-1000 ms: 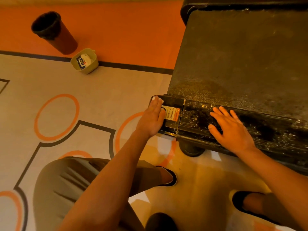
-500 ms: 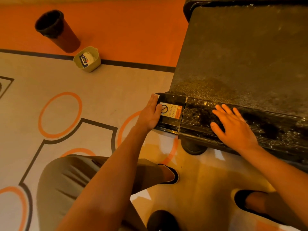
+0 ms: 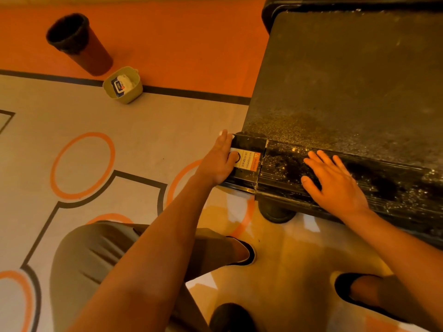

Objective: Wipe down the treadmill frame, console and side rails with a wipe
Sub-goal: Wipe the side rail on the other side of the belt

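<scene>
1. Far beyond the left hand (image 3: 219, 164), up and off to its left, a tall dark bin (image 3: 79, 44) stands on the orange floor. I cannot make out anything in it.
2. Just beside the bin, nearer the hand, sits a small pale tub (image 3: 130, 95) with a blue-and-white packet (image 3: 118, 86) inside.
3. The left arm reaches forward, and the hand lies flat with straight fingers against the outer edge of the treadmill's black corner cap (image 3: 249, 144). It is pressing rather than gripping.
4. The wipe (image 3: 224, 133) is under that hand. Only a white sliver shows at the fingertips.
5. The left thumb rests on the edge of a warning label (image 3: 249, 160) stuck on the cap.
6. The right hand (image 3: 335, 185) lies palm down with fingers spread on the dusty rear frame bar (image 3: 395, 185), released and grasping nothing.
7. Beyond both hands stretches the speckled belt (image 3: 347, 80).
8. Between the two wrists, lower down, is a round black foot (image 3: 275, 212).
</scene>
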### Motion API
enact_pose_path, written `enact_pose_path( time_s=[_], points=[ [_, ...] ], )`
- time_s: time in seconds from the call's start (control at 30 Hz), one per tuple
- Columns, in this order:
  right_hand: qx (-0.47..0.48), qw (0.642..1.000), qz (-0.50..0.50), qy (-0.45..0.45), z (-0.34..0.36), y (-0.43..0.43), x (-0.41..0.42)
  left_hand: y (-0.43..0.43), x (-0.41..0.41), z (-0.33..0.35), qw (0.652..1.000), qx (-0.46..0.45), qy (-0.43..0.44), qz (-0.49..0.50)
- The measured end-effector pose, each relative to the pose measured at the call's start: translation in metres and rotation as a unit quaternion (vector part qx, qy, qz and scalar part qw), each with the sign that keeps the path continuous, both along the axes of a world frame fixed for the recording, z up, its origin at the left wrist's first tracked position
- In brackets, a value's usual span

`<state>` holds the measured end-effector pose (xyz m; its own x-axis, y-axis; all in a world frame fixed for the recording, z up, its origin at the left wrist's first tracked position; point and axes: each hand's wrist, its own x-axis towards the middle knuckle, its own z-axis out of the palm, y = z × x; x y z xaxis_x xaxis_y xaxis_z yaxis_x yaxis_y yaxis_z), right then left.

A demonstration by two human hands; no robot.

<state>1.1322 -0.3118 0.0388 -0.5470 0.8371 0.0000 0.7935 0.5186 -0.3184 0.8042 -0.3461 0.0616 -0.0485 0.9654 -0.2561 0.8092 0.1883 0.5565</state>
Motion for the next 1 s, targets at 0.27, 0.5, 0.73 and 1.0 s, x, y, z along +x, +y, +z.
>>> enact_pose_path(
  time_s=[0.27, 0.5, 0.73, 1.0],
  points=[
    [-0.002, 1.000, -0.001, 0.002, 0.001, 0.000, 0.000, -0.030, 0.002, -0.001, 0.999, 0.037, 0.034, -0.019],
    [0.013, 1.000, 0.001, 0.004, 0.001, -0.001, 0.000, -0.035, 0.007, -0.004, 0.995, 0.038, 0.083, -0.044],
    [0.004, 1.000, 0.001, 0.004, -0.001, 0.000, 0.001, -0.005, 0.012, 0.006, 0.992, 0.006, 0.105, -0.076],
    [0.023, 1.000, 0.006, -0.003, 0.000, -0.001, 0.000, -0.043, 0.016, 0.003, 0.992, 0.005, 0.107, -0.061]
  ],
)
